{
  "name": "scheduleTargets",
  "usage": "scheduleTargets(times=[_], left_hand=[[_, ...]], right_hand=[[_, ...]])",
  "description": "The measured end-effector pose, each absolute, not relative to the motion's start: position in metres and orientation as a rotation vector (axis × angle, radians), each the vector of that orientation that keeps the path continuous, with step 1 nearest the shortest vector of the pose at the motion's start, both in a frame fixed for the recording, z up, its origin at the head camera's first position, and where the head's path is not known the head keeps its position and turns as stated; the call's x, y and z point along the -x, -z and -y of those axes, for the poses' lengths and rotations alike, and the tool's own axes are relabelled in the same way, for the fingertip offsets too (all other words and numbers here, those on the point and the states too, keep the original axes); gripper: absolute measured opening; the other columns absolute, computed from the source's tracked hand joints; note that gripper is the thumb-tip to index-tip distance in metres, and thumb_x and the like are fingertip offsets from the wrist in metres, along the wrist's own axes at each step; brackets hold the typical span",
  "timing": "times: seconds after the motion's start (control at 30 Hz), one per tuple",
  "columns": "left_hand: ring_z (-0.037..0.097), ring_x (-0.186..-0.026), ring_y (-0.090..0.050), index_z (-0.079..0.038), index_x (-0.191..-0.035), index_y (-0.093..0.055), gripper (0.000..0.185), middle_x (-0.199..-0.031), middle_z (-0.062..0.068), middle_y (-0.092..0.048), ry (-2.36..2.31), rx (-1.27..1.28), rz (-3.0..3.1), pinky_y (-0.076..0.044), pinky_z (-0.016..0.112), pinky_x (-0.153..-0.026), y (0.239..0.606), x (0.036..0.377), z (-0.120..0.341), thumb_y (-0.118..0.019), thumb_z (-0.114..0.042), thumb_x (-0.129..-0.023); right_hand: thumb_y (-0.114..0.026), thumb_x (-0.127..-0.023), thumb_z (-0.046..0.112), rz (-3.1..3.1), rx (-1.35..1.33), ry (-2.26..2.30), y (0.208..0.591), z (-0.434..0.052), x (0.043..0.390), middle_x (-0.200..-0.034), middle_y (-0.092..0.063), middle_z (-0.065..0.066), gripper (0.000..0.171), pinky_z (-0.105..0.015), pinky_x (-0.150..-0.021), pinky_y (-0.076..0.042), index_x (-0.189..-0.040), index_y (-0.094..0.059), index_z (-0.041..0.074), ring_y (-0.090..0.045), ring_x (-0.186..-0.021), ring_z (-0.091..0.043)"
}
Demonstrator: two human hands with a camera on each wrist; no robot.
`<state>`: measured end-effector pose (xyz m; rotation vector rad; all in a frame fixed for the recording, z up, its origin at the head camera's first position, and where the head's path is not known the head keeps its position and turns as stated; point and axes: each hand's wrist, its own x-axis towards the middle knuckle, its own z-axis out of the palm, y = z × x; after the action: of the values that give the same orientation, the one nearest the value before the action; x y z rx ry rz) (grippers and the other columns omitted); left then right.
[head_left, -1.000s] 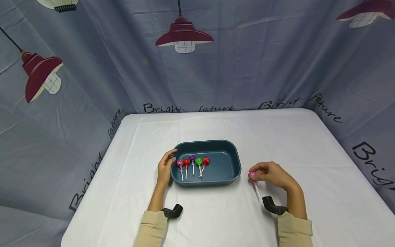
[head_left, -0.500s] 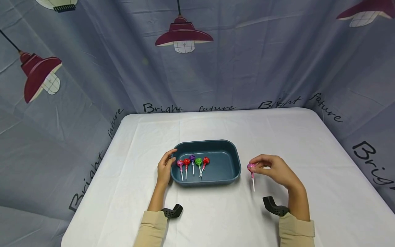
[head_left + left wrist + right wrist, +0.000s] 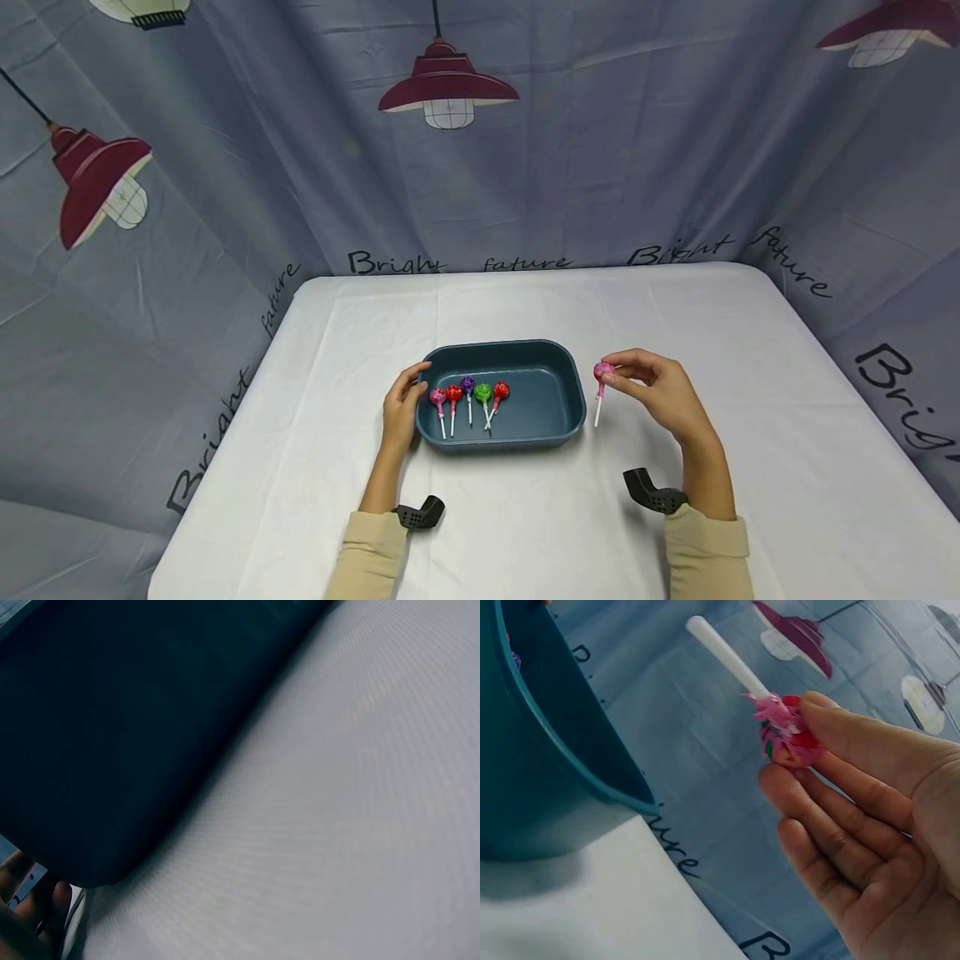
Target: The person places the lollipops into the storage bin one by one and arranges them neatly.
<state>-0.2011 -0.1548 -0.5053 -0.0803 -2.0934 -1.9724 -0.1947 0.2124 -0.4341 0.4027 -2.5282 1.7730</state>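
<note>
In the head view my right hand (image 3: 656, 392) pinches a pink-wrapped lollipop (image 3: 603, 372) by its candy head, just right of the tray, its white stick hanging down. The right wrist view shows that lollipop (image 3: 784, 739) between thumb and fingertips. My left hand (image 3: 401, 408) holds the left end of a dark teal tray (image 3: 536, 429), fingers and thumb at its rim. Inside the tray's left half lie a pink lollipop (image 3: 438, 398), a red one (image 3: 453, 393), a purple one (image 3: 468, 386), a green one (image 3: 482, 392) and another red one (image 3: 501, 390).
A white cloth (image 3: 517, 533) covers the table under the tray. Behind and at both sides hangs a grey-blue curtain (image 3: 600, 167) printed with red lamps and lettering. Black wrist mounts (image 3: 652, 493) sit at both sleeves.
My right hand has lifted the pink lollipop off the cloth and carried it up and slightly left, closer to the tray's right end. The left hand and the tray have stayed put.
</note>
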Motion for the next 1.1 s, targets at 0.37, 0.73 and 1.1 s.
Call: scheduleTargets(times=[0.37, 0.73, 1.1], left_hand=[[0.02, -0.117, -0.046, 0.0, -0.119, -0.059, 0.03, -0.126, 0.013, -0.054, 1.972, 0.072, 2.099, -0.037, 0.017, -0.092, 0.506, 0.202, 0.155, -0.049, 0.0, -0.091], [0.019, -0.117, -0.045, 0.0, -0.119, -0.059, 0.03, -0.127, 0.013, -0.054, 1.967, 0.071, 2.104, -0.034, 0.019, -0.095, 0.506, 0.201, 0.155, -0.05, -0.002, -0.091], [0.018, -0.117, -0.045, -0.001, -0.119, -0.06, 0.03, -0.127, 0.012, -0.054, 1.953, 0.062, 2.114, -0.036, 0.018, -0.094, 0.506, 0.201, 0.155, -0.05, -0.003, -0.091]], right_hand=[[-0.07, -0.081, 0.029, 2.507, -0.39, -1.756, 0.424, -0.189, 0.209, -0.101, -0.066, -0.006, 0.032, -0.025, -0.079, -0.047, -0.108, -0.066, 0.011, -0.062, -0.093, -0.016], [-0.069, -0.082, 0.028, 2.573, -0.503, -1.75, 0.426, -0.166, 0.223, -0.099, -0.067, -0.007, 0.033, -0.031, -0.082, -0.048, -0.109, -0.065, 0.01, -0.062, -0.092, -0.02], [-0.07, -0.082, 0.016, 2.658, -0.547, -1.789, 0.421, -0.137, 0.221, -0.093, -0.068, -0.011, 0.029, -0.041, -0.08, -0.047, -0.108, -0.064, 0.004, -0.065, -0.086, -0.027]])
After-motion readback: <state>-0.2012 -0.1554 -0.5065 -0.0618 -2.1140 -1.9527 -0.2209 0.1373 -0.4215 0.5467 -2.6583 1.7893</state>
